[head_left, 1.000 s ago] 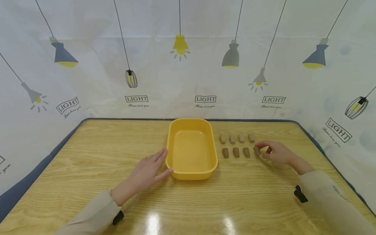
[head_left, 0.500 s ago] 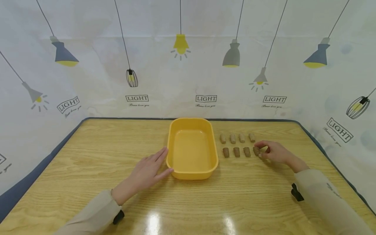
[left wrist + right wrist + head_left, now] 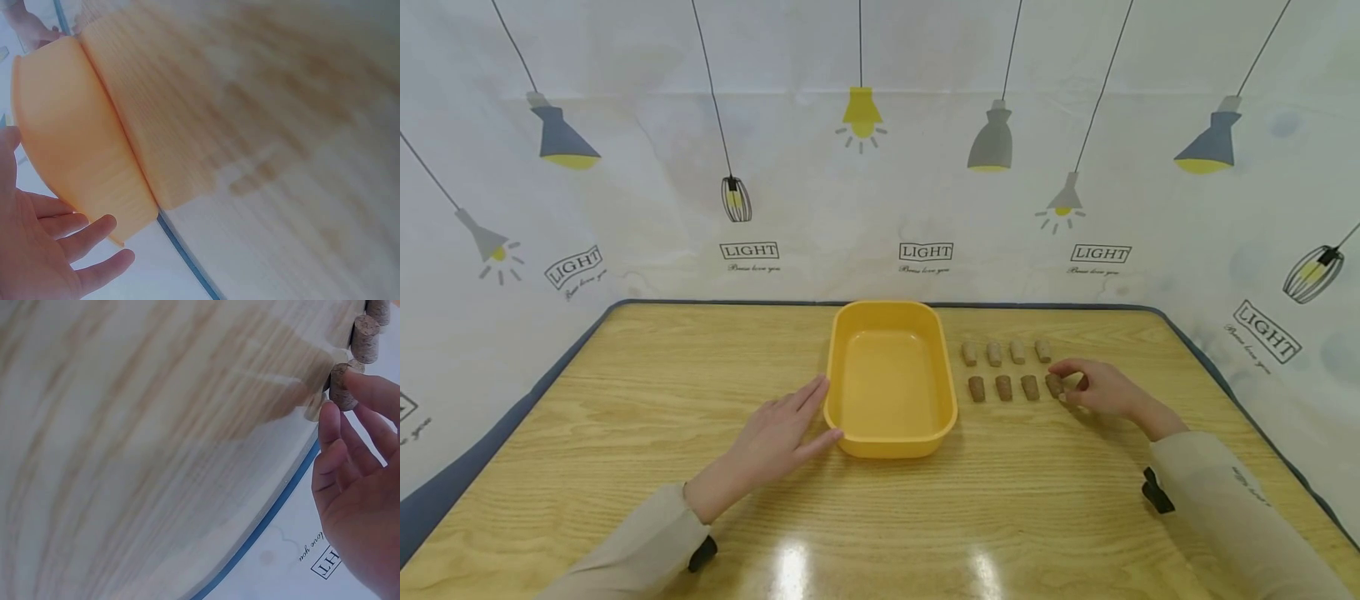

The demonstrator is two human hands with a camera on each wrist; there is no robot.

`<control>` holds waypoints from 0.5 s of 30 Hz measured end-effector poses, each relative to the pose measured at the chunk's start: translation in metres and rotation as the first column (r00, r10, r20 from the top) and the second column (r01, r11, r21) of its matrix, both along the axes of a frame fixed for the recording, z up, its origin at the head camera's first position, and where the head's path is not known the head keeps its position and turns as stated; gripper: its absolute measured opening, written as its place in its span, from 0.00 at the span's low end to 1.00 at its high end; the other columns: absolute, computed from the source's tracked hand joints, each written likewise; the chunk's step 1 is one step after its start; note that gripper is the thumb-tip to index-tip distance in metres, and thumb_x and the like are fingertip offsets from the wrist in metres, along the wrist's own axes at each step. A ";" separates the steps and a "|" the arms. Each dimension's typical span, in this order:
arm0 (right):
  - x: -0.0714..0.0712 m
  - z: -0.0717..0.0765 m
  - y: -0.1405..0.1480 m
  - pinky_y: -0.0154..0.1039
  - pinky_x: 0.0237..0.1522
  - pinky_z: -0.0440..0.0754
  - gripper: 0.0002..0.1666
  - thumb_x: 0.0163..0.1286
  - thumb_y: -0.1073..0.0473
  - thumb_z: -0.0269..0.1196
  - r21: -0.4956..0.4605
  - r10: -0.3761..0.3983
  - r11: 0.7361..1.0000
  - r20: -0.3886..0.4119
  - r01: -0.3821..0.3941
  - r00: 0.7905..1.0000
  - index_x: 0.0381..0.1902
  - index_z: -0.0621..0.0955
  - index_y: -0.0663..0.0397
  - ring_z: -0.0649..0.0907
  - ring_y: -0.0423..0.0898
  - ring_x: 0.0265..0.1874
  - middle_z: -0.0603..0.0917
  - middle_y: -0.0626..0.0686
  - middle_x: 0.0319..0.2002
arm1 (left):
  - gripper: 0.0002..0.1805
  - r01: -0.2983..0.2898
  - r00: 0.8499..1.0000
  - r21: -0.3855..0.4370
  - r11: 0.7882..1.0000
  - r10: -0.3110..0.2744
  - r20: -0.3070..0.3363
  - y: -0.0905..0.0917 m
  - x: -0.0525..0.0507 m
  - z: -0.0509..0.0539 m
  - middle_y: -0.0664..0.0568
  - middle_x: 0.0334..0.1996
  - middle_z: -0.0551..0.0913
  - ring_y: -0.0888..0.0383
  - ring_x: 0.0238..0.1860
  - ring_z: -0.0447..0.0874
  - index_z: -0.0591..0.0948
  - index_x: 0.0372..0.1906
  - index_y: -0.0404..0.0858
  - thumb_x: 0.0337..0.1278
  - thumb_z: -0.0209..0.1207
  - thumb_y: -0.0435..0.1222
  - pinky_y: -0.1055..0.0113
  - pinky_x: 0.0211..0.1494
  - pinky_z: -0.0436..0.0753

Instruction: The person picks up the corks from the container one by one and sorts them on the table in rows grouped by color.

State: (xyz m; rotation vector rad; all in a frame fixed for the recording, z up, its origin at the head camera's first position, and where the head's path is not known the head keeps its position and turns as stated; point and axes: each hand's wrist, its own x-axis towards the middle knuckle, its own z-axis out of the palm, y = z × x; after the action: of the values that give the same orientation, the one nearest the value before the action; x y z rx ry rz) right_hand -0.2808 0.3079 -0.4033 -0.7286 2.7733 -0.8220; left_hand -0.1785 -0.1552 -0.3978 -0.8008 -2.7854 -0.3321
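Observation:
Two rows of brown cork stoppers stand on the table to the right of a yellow plastic basin (image 3: 891,448). At the right end of the nearer row, my right hand (image 3: 1108,390) pinches a cork stopper (image 3: 1054,385) between thumb and fingers; the right wrist view shows the thumb on this cork (image 3: 341,390), which is still in line with its neighbours. My left hand (image 3: 771,433) lies against the basin's near left side, its fingers fairly straight, thumb at the front left corner. In the left wrist view the spread fingers are beside the basin wall (image 3: 75,125).
Farther back is the row of paler corks, with one pale cork (image 3: 1042,351) just beyond my right fingertips. The wooden table (image 3: 880,525) ends at a dark blue edge against a wall sheet (image 3: 820,167) printed with lamps.
My right forearm has shifted slightly left, and the cork at my right fingertips has moved a touch left with them. The left hand and the basin stay where they were.

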 end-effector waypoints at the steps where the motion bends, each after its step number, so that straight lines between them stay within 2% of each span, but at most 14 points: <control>1: 0.000 0.000 0.000 0.39 0.26 0.73 0.26 0.57 0.67 0.59 0.002 0.001 1.000 -0.001 -0.001 1.000 0.54 0.69 0.71 0.76 0.44 0.24 0.72 0.69 0.47 | 0.39 0.000 1.000 0.000 1.000 0.000 0.000 0.000 0.000 0.000 0.43 0.63 0.59 0.45 0.55 0.66 0.58 0.64 0.32 0.58 0.45 0.56 0.47 0.49 0.68; 9: 0.000 0.002 0.000 0.38 0.23 0.72 0.27 0.57 0.65 0.61 0.038 0.000 0.999 -0.032 0.001 0.999 0.54 0.69 0.69 0.76 0.41 0.23 0.71 0.69 0.49 | 0.39 -0.002 1.000 0.002 1.000 0.002 0.004 0.000 0.000 0.001 0.43 0.63 0.59 0.45 0.55 0.66 0.58 0.64 0.32 0.58 0.45 0.56 0.47 0.49 0.68; 15: 0.006 0.015 -0.004 0.39 0.22 0.73 0.25 0.60 0.63 0.59 0.026 0.005 1.000 -0.075 -0.003 0.997 0.53 0.69 0.70 0.76 0.44 0.24 0.71 0.69 0.49 | 0.39 0.000 1.000 -0.001 1.000 0.000 0.013 0.000 0.001 0.002 0.43 0.63 0.58 0.45 0.56 0.66 0.58 0.65 0.32 0.58 0.44 0.57 0.47 0.50 0.68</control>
State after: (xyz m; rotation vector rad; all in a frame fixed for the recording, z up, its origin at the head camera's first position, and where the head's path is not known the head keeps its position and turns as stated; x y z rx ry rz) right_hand -0.2745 0.3038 -0.3884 -0.7760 2.8413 -0.7722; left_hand -0.1779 -0.1553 -0.3961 -0.8011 -2.7976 -0.3373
